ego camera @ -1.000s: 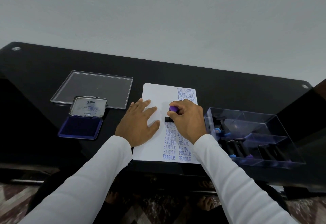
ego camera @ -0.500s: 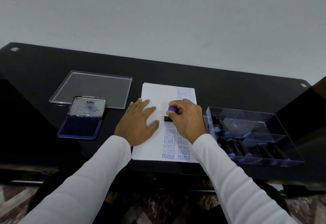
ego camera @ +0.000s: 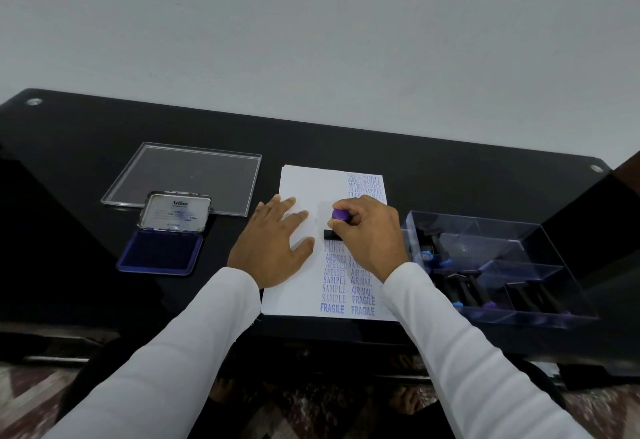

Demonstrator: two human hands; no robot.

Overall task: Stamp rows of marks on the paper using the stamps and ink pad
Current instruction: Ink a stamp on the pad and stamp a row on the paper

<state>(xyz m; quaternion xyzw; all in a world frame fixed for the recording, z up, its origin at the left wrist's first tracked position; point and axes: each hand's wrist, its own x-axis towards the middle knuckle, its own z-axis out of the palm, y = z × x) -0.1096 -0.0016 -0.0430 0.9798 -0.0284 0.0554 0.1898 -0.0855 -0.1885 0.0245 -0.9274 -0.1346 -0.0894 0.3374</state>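
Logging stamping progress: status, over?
Left hand flat on paper. Right hand grips stamp, base down on paper. Ink pad open. Nothing in the way.

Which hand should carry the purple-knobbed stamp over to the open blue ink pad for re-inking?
Right, probably. The right hand already grips the purple-knobbed stamp on the white paper. The left hand, flat on the sheet, sits nearer the open blue ink pad, but steadies the paper.

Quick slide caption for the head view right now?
Right hand presses a purple-topped stamp onto the paper; left hand holds it flat.
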